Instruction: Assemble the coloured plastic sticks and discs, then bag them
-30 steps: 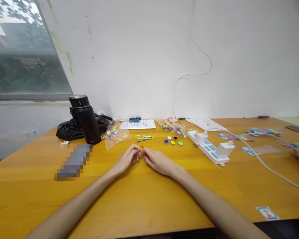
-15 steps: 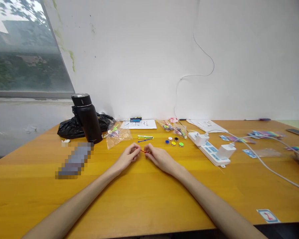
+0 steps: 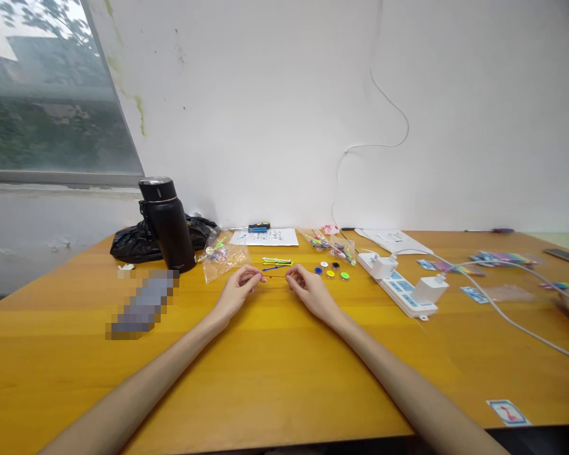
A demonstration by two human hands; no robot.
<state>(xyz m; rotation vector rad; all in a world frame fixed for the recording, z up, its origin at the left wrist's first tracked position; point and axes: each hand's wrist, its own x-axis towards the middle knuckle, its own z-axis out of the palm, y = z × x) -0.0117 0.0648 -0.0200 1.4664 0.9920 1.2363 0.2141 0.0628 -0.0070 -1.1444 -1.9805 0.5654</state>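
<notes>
A thin red pointer (image 3: 275, 276) with a small knob along it stretches between my two hands. My left hand (image 3: 239, 287) pinches its left end, thumb against fingertips. At the right end, my right hand (image 3: 310, 287) has thumb and fingers closed on it. Just beyond lie a blue arrow-shaped pointer (image 3: 275, 268) and a bundle of yellow-green and white pointers (image 3: 277, 261). Small round discs sit right of these: a white disc (image 3: 324, 265), a black disc (image 3: 336, 265), a blue disc (image 3: 318, 270), a yellow disc (image 3: 330, 274) and a green disc (image 3: 344, 276).
A black bottle (image 3: 167, 227) stands at the left before a black plastic bag (image 3: 133, 243). Clear bags (image 3: 225, 260) of parts, a printed sheet (image 3: 284, 237) and a screwdriver (image 3: 258, 227) lie behind. A power strip (image 3: 403, 291) with white cables occupies the right.
My hands have moved slightly apart and a little away from me. More of the red pointer now shows between them.
</notes>
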